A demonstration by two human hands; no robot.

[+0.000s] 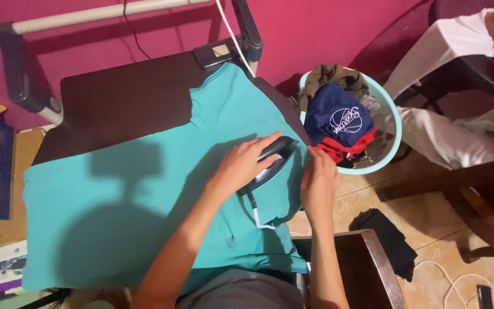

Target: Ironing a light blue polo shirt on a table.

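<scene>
Left hand [241,163]: I am wrapping my fingers around the dark iron [270,163], covering most of its handle.
Right hand [317,182]: I am pinching the teal shirt [127,206] at its right edge, fingertips seemingly pressed together.
Shirt: lying flat over the dark board [121,94], near hem cut off.
Basket [393,123]: sitting right, holding heaped clothes.

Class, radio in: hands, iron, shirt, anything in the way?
Left hand grips iron on teal shirt. Right hand pinches shirt's edge. Laundry basket stands close beside the table.
</scene>
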